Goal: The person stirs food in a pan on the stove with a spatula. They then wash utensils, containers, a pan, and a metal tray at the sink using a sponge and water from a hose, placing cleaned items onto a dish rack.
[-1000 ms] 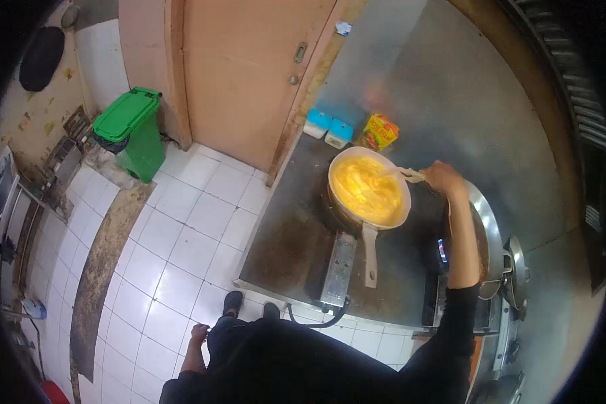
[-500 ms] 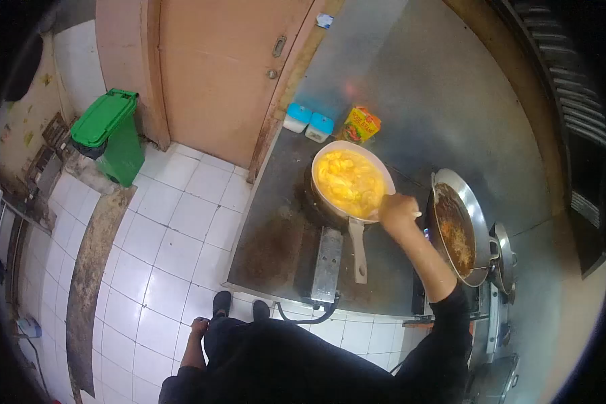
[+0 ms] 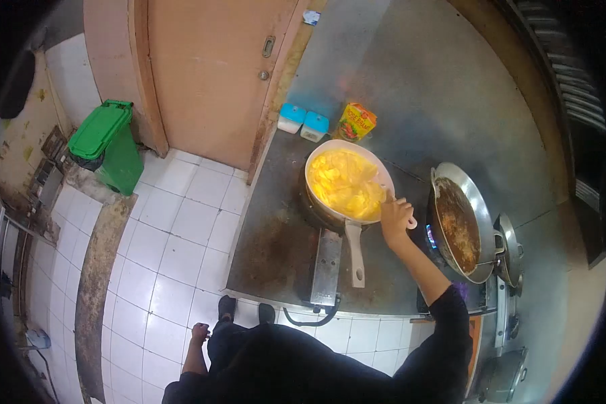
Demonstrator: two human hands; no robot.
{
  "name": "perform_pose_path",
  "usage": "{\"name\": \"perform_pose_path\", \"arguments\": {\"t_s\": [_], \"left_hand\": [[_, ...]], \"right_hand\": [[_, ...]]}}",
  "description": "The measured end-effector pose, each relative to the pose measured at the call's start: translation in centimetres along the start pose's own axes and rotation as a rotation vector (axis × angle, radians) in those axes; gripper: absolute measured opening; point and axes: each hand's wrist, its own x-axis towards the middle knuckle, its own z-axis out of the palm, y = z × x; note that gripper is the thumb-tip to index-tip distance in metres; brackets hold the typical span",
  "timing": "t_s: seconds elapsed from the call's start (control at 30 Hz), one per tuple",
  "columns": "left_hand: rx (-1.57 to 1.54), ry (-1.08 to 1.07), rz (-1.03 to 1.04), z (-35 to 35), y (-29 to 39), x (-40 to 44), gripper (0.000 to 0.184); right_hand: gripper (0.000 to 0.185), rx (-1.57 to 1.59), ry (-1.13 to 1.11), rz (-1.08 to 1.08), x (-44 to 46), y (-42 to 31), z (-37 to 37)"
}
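Note:
My right hand is closed around a cooking utensil whose pale handle end sticks out of the fist. It is at the right rim of a cream-coloured frying pan; the utensil's working end is hidden. Yellow, partly set egg fills the pan. The pan's handle points toward me, with no hand on it. My left hand hangs low beside my leg, fingers curled, away from the counter. Whatever it may hold is too small to make out.
A wok with brown oil sits over a blue flame on the right. Behind the pan stand two blue-lidded containers and a yellow pouch. A metal burner bar lies in front. A green bin stands left.
My right hand has shifted slightly with the utensil, and the egg in the pan has been pushed into different folds. The view has tilted a little; my left hand stays low.

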Motion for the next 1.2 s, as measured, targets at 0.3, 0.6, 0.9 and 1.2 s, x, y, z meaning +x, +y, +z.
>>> {"name": "perform_pose_path", "arguments": {"t_s": [0.3,0.6,0.9,1.2], "left_hand": [[-0.011,0.023,0.103,1.5,-0.3,-2.2,0.027],[0.295,0.064,0.431,1.4,-3.3,-3.1,0.027],[1.282,-0.132,0.577,0.3,-4.7,-2.2,0.023],[1.071,-0.056,0.601,-0.8,-2.5,2.9,0.027]], "right_hand": [[0.045,0.272,0.162,-0.210,4.4,3.4,3.1],[0.046,0.453,0.234,-0.556,10.9,4.8,1.6],[0.037,0.619,-0.074,-0.508,9.5,12.4,-7.9],[0.027,0.566,-0.685,-0.328,4.8,12.6,-13.4]]}}
